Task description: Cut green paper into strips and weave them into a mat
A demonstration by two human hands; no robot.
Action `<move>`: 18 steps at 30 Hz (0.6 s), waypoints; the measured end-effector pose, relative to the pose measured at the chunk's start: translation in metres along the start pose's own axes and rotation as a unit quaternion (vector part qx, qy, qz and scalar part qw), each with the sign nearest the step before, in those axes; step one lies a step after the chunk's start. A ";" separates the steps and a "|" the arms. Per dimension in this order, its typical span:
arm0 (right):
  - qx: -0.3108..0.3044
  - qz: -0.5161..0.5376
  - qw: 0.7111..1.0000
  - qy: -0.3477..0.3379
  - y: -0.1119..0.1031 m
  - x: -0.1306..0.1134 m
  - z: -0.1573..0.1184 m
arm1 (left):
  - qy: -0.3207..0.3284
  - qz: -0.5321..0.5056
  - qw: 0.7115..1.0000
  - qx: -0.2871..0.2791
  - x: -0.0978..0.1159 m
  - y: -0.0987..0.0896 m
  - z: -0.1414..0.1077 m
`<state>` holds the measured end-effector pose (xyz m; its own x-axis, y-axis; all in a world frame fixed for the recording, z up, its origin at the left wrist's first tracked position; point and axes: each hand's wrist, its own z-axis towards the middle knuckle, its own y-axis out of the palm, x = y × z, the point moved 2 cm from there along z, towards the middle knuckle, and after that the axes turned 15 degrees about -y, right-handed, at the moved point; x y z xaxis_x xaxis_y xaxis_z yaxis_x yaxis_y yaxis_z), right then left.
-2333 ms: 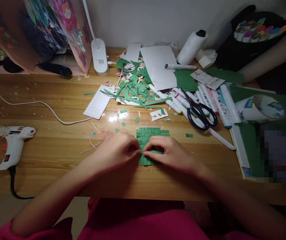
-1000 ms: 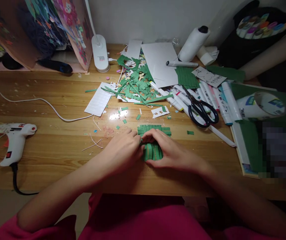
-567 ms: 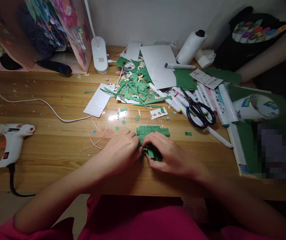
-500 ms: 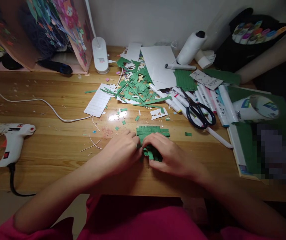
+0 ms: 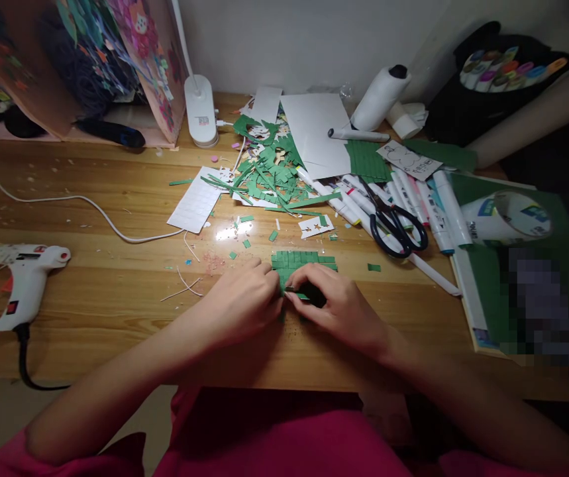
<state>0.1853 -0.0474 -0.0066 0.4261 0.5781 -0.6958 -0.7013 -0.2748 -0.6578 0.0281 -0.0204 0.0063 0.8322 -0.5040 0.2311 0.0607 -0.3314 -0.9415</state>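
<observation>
A green woven piece of paper strips (image 5: 297, 260) lies on the wooden table in front of me, partly covered by both hands. My left hand (image 5: 252, 291) is closed at its left edge, fingers curled down and fingertips hidden. From the right, my right hand (image 5: 326, 295) pinches a green paper strip (image 5: 300, 292) between thumb and forefinger, close to the left fingertips. Small green scraps (image 5: 273, 235) lie just beyond the woven piece.
Scissors (image 5: 397, 228) rest on markers (image 5: 438, 215) at the right. Green cuttings (image 5: 277, 165) are heaped at the back, beside white paper (image 5: 316, 132). A glue gun (image 5: 30, 278) lies far left, a lamp base (image 5: 201, 112) behind. A tape roll (image 5: 507, 217) sits right.
My right hand's fingers have drawn together into a pinch on a strip. The green flaps that showed under that hand are now mostly hidden. My left hand has hardly moved.
</observation>
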 end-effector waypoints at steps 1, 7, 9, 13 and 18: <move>0.003 0.003 1.000 0.004 0.000 0.000 0.000 | 0.000 0.002 1.000 -0.001 0.000 0.000 0.001; -0.026 0.011 0.999 -0.047 -0.005 0.000 0.001 | -0.001 0.002 1.000 -0.001 0.000 0.002 0.003; -0.046 0.020 0.997 -0.064 -0.009 -0.001 0.002 | 0.000 0.004 1.000 0.004 0.000 0.002 0.003; -0.054 0.032 0.997 -0.041 -0.012 0.000 0.002 | 0.005 0.016 1.000 0.010 0.001 0.002 0.003; -0.026 0.004 1.000 0.003 -0.005 0.006 -0.002 | 0.002 0.011 1.000 0.000 0.001 0.001 0.002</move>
<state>0.1927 -0.0445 -0.0084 0.4243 0.5716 -0.7023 -0.6740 -0.3186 -0.6665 0.0302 -0.0194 0.0046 0.8310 -0.5150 0.2104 0.0414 -0.3199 -0.9465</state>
